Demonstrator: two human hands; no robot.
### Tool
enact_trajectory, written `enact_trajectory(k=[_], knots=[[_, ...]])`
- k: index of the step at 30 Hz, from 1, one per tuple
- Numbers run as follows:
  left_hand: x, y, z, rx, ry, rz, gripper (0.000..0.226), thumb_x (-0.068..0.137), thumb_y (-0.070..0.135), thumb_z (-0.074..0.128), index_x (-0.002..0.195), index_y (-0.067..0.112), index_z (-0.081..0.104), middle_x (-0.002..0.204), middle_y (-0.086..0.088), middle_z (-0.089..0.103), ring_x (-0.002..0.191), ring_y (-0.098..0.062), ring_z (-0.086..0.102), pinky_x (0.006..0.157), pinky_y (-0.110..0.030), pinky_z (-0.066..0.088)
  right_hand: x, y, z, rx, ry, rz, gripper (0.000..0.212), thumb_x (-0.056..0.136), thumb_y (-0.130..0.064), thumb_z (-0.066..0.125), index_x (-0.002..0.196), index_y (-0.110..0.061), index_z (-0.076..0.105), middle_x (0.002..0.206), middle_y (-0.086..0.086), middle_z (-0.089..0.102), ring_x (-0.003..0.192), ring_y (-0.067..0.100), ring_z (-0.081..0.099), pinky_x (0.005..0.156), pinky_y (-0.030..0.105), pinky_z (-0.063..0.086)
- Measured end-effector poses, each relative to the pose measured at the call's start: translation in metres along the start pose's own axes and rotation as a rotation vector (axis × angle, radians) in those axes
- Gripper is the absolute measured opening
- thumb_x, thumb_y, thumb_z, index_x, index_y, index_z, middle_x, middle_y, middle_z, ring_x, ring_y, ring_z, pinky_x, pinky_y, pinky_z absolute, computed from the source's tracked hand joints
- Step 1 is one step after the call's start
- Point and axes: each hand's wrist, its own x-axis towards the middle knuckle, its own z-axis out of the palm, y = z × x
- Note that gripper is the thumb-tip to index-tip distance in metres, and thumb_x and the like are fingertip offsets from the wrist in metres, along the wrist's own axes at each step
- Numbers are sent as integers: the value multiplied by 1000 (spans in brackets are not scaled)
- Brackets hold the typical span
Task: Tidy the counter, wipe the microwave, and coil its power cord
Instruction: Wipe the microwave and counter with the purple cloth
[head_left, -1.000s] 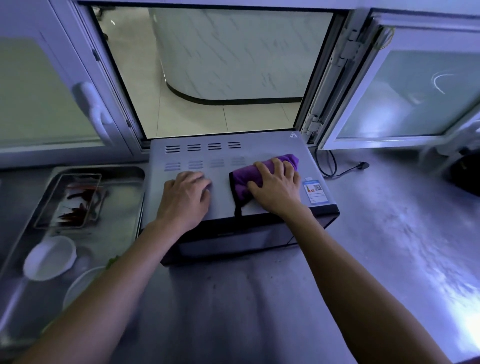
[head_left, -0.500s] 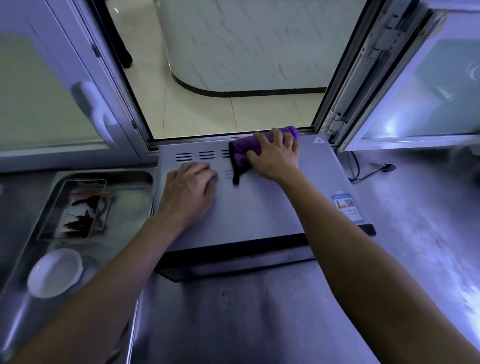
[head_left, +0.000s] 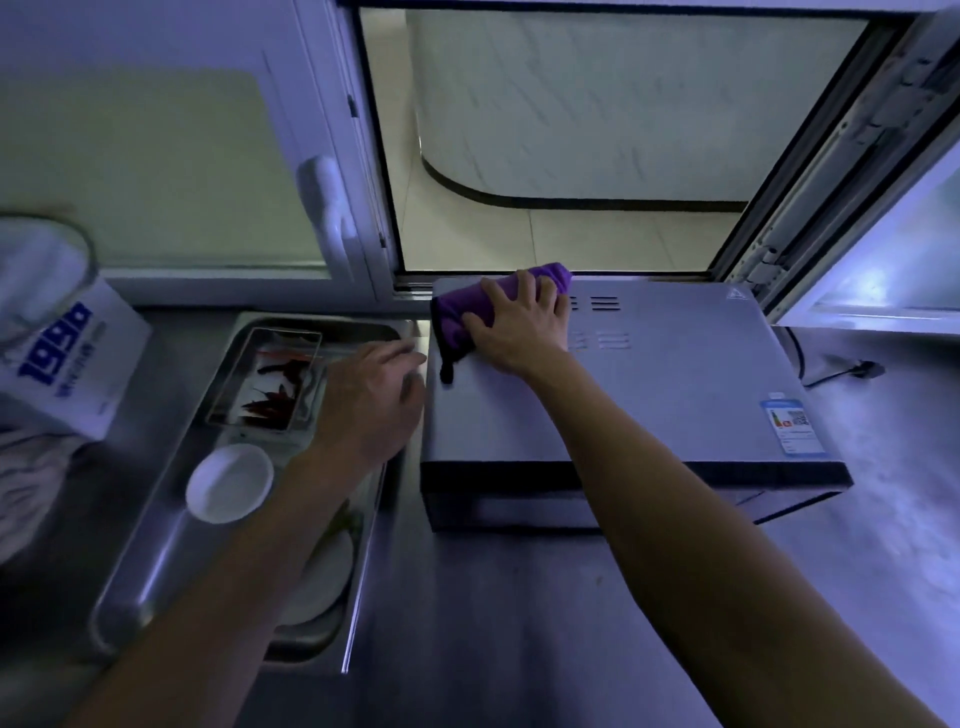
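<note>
A silver microwave (head_left: 675, 384) stands on the steel counter under the open window. A folded purple cloth (head_left: 457, 317) lies on its top at the back left corner. My right hand (head_left: 519, 322) presses flat on the cloth, fingers spread over it. My left hand (head_left: 371, 395) hovers just left of the microwave's left edge, above the steel tray, fingers loosely bent and holding nothing. The black power cord (head_left: 841, 371) trails on the counter to the right of the microwave, its plug lying loose.
A steel tray (head_left: 156, 561) on the left holds a glass dish of red chillies (head_left: 270, 384), a small white bowl (head_left: 228, 483) and a white plate (head_left: 322, 582). A white box with blue print (head_left: 62, 358) stands at far left. The window sash (head_left: 883, 218) opens at right.
My right hand slid the cloth leftward along the back of the microwave top to its left corner. My left hand came off the top and moved left, past the edge, over the tray.
</note>
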Motion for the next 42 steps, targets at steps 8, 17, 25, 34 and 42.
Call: enact_trajectory(k=[8,17,25,34,42], knots=[[-42,-11,-19,-6,-18,-29,53,87,37,35,117,11,71,121,-5,68,111,-32,61,92,-48,50,-54,-26,9,17,-13,-68,64,84,-65,39,143,-42,36,156,10,26,142,38,17,115,54,14],[-56,17,-7,-79,45,1,18,89,16,59,103,17,70,111,0,69,104,-28,62,88,-43,50,-132,6,6,7,13,-107,63,83,-68,38,140,-42,37,154,7,28,142,36,18,115,53,19],[-57,79,14,-101,48,112,18,86,10,59,101,14,69,106,-3,71,99,-28,63,84,-40,53,-176,81,-12,30,84,48,56,85,-62,44,137,-41,41,149,4,32,140,34,21,114,50,21],[-53,165,49,-46,-88,269,28,89,10,59,114,13,72,124,0,67,119,-24,57,98,-45,49,-221,187,-3,103,431,246,50,87,-55,51,133,-33,51,149,7,37,141,33,24,114,50,21],[-51,226,75,24,-185,359,34,91,9,58,124,12,67,132,-2,61,124,-25,52,102,-49,45,-232,218,19,434,674,514,57,94,-48,51,147,-33,37,164,12,10,151,34,7,119,51,16]])
